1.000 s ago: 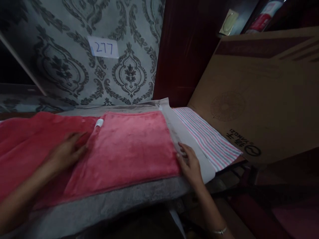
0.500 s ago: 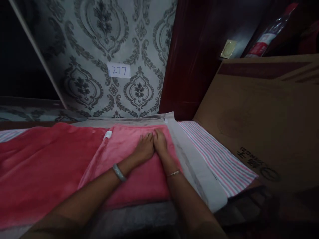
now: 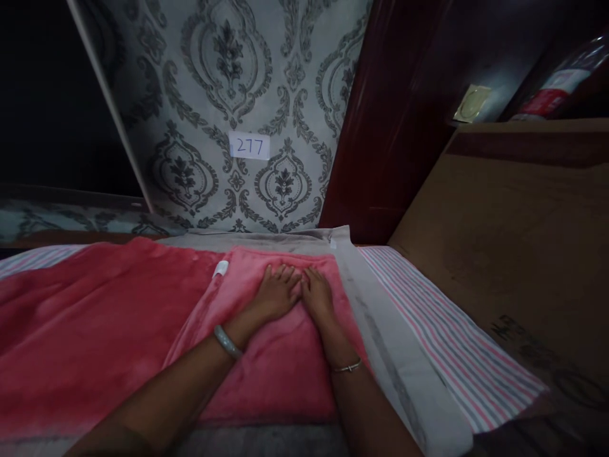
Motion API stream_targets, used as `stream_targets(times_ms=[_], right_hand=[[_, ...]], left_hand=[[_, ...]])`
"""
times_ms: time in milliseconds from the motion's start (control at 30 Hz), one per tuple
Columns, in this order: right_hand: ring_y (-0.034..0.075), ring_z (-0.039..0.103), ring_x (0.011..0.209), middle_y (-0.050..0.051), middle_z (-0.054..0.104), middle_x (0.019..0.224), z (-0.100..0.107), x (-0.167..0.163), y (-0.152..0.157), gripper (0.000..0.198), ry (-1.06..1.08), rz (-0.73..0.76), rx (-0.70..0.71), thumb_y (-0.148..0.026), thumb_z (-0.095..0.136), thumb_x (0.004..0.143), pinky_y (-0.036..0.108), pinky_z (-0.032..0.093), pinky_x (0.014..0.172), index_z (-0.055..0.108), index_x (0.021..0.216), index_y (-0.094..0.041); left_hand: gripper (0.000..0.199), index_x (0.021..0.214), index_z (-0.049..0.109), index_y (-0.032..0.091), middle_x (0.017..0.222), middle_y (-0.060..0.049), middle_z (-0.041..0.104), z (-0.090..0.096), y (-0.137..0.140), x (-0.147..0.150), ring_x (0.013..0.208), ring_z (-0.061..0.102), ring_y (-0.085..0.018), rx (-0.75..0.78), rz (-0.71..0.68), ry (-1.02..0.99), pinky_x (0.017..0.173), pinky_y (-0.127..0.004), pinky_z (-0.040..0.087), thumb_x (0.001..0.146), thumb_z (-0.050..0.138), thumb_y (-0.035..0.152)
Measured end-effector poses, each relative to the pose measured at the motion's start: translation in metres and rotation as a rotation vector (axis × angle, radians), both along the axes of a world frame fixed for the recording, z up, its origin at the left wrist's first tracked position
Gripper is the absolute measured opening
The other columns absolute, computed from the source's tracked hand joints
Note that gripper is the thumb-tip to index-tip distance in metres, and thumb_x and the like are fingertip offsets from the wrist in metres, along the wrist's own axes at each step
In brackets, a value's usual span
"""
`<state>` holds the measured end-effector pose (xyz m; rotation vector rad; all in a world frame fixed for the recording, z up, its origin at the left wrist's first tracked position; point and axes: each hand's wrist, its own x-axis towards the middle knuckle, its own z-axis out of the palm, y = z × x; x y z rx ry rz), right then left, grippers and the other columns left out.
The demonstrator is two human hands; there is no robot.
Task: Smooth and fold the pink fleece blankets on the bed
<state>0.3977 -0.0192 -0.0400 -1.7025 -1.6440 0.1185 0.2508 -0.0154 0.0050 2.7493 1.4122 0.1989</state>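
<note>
A pink-red plush blanket (image 3: 280, 355) lies with its right part folded over into a lighter, roughly square layer. On that layer my left hand (image 3: 278, 293) rests flat, fingers spread toward the far edge. Close beside it, my right hand (image 3: 318, 295) also presses on the fold, with its fingers stretched out. Neither hand holds anything. At the fold's left edge a small white label (image 3: 221, 268) sticks out. Beneath the blanket is a grey cloth (image 3: 380, 330), showing along the far and right sides.
A striped cloth (image 3: 451, 330) extends from under the grey one. On the right stands a large cardboard box (image 3: 514, 235), with a bottle (image 3: 556, 92) behind it. A paper marked 277 (image 3: 249, 146) is on the patterned wall (image 3: 200, 127). A dark panel (image 3: 57, 108) is at upper left.
The view has shifted, so the scene sits further right and lower. My hands, earlier touching or overlapping, are now slightly apart with the fingers more spread on the fold.
</note>
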Motion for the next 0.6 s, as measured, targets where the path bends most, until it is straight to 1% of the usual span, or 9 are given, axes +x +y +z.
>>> stream_targets(times_ms=[100,167,267,333,400,467,600], right_hand=[[0.025,0.052,0.140,0.015,0.063,0.143,0.001,-0.002,-0.002,0.045,-0.010,-0.003,-0.017,-0.019,0.047,0.095,0.041,0.037,0.119,0.067,0.134,-0.012],[0.026,0.053,0.139,0.015,0.063,0.144,0.002,-0.003,-0.002,0.045,-0.018,-0.004,-0.031,-0.019,0.047,0.094,0.041,0.037,0.120,0.067,0.135,-0.013],[0.026,0.054,0.139,0.014,0.062,0.145,0.004,-0.003,-0.002,0.046,-0.028,0.005,-0.048,-0.019,0.048,0.094,0.042,0.035,0.121,0.067,0.136,-0.014],[0.025,0.053,0.139,0.014,0.061,0.146,0.005,-0.003,-0.003,0.046,-0.034,0.019,-0.059,-0.019,0.048,0.094,0.042,0.035,0.121,0.066,0.136,-0.013],[0.025,0.053,0.140,0.013,0.061,0.146,0.006,-0.002,-0.003,0.047,-0.039,0.026,-0.062,-0.019,0.048,0.094,0.041,0.035,0.121,0.066,0.137,-0.014],[0.024,0.053,0.140,0.012,0.061,0.147,0.008,-0.002,-0.004,0.046,-0.039,0.019,-0.061,-0.019,0.047,0.094,0.041,0.034,0.121,0.066,0.137,-0.014],[0.024,0.052,0.140,0.013,0.060,0.147,0.010,-0.003,-0.005,0.046,-0.022,0.007,-0.077,-0.018,0.048,0.094,0.039,0.035,0.121,0.066,0.136,-0.013]], left_hand=[[0.061,0.158,0.039,0.025,0.168,-0.007,0.029,0.008,0.022,-0.029,0.157,0.022,-0.034,-0.012,0.085,0.044,0.127,-0.065,0.006,0.103,0.032,0.048],[0.062,0.159,0.037,0.025,0.169,-0.007,0.027,0.011,0.036,-0.050,0.157,0.022,-0.033,-0.019,0.154,0.070,0.128,-0.063,0.004,0.102,0.033,0.049],[0.065,0.160,0.034,0.022,0.170,-0.010,0.025,0.012,0.051,-0.073,0.158,0.020,-0.032,-0.020,0.278,0.071,0.127,-0.063,0.009,0.101,0.031,0.050],[0.067,0.161,0.032,0.018,0.169,-0.013,0.025,0.010,0.057,-0.080,0.158,0.020,-0.032,-0.023,0.353,0.064,0.126,-0.063,0.013,0.101,0.028,0.049],[0.069,0.161,0.031,0.014,0.169,-0.017,0.025,0.007,0.062,-0.082,0.158,0.020,-0.032,-0.026,0.402,0.055,0.126,-0.063,0.013,0.101,0.027,0.049],[0.071,0.161,0.030,0.013,0.168,-0.017,0.026,0.004,0.065,-0.082,0.158,0.020,-0.031,-0.033,0.412,0.049,0.126,-0.062,0.013,0.100,0.027,0.049],[0.072,0.161,0.029,0.012,0.170,-0.014,0.024,0.003,0.065,-0.082,0.159,0.018,-0.028,-0.044,0.402,0.046,0.128,-0.057,0.011,0.100,0.026,0.049]])
